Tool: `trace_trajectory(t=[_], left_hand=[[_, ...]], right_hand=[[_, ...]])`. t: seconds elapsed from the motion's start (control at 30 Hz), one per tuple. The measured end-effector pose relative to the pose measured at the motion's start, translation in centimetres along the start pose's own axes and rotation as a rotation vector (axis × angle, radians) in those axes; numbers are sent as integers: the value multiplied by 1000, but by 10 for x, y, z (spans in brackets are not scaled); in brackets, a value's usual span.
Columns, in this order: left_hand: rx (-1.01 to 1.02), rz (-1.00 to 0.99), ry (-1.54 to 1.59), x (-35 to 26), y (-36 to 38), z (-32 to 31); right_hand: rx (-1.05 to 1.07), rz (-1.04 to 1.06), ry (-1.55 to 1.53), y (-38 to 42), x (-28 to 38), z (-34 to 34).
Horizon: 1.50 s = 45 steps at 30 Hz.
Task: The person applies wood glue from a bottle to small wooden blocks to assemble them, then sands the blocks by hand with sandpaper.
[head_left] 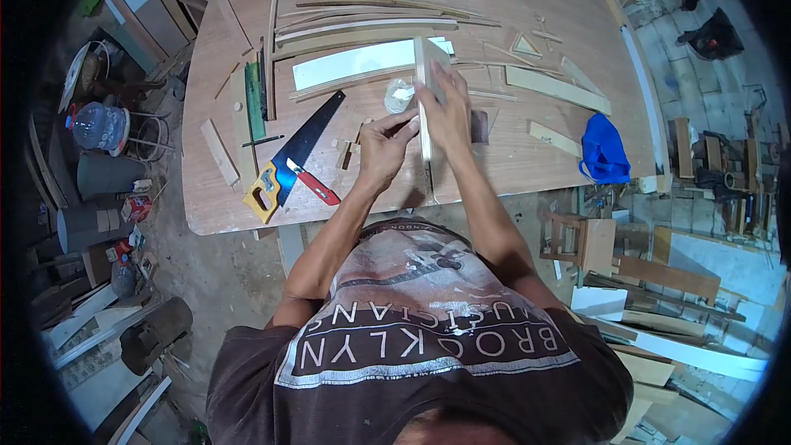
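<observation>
A narrow wooden board (426,136) stands on its edge above the table, its pale side edge facing me. My right hand (447,111) grips it, with the thumb at the near edge and the fingers over the right face. At the board's left side, my left hand (386,148) is closed, thumb and fingertips pinched together against or just beside the board. Whatever the pinch holds is too small to make out. Just beyond the left hand is a small clear tub (400,96) with white stuff in it. Little wood bits (344,153) lie left of that hand.
A handsaw (301,148) with a yellow handle and a red utility knife (313,183) lie on the left of the wooden table (216,144). Long strips and a white panel (354,64) lie behind. A blue bag (606,151) sits at the right edge.
</observation>
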<state>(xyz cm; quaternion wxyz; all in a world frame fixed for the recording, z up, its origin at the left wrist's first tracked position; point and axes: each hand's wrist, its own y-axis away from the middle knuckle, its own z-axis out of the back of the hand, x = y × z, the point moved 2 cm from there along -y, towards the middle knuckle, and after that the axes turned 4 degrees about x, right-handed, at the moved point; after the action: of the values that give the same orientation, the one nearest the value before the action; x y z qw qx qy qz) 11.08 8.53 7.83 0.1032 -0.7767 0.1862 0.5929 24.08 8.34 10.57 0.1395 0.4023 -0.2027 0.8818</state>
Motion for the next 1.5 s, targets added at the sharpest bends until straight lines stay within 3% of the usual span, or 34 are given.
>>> trace_trajectory(t=[0.03, 0.1, 0.13, 0.2, 0.27, 0.33, 0.47, 0.57, 0.63, 0.7, 0.83, 0.87, 0.97, 1.1, 1.13, 1.23, 1.27, 1.37, 1.43, 1.5], left_hand=[[15, 53, 55, 4, 1, 0], [26, 103, 106, 8, 2, 3], [22, 141, 214, 9, 1, 3], [8, 173, 332, 10, 0, 4], [-20, 145, 202, 8, -2, 8], [-27, 100, 125, 7, -2, 7], [28, -33, -122, 5, 3, 4], [107, 8, -146, 19, 7, 1], [93, 28, -209, 9, 7, 1], [108, 87, -146, 7, 3, 5], [55, 41, -156, 7, -4, 9], [53, 40, -157, 5, -3, 10], [21, 76, -273, 3, 2, 12], [73, 41, -124, -1, 5, 8], [59, 50, -115, -4, 5, 7], [-10, 115, -13, 3, 0, 20], [-13, 117, -15, 4, -1, 22], [6, 68, -146, 4, 3, 21], [25, 139, 145, -2, 3, 21], [88, 157, 276, -3, 2, 22]], right_hand=[[-1, -5, 2, -9, -8, -1], [161, -326, -691, -22, -27, -4], [220, -546, -827, -13, -4, 17], [256, -512, -824, 8, 0, 29], [281, -481, -829, 32, 5, 33], [248, -16, -85, 51, 17, 32], [246, -91, -44, 36, 18, 21], [268, -175, 36, -5, -18, 11], [248, -210, 37, -9, -20, 21], [266, -240, -471, -1, -19, 32], [431, -485, -563, 41, 21, 42], [368, -226, -328, 47, 20, 34], [278, -203, -75, 39, 18, 16], [286, -204, -151, 4, -38, -3], [286, -252, -339, 6, -24, 7], [370, -276, -368, 24, 18, 34], [381, -131, -189, 36, 12, 25], [325, -29, 0, 37, 32, 15], [242, -16, 18, 15, 2, 0], [361, -528, -586, 2, -1, 8]])
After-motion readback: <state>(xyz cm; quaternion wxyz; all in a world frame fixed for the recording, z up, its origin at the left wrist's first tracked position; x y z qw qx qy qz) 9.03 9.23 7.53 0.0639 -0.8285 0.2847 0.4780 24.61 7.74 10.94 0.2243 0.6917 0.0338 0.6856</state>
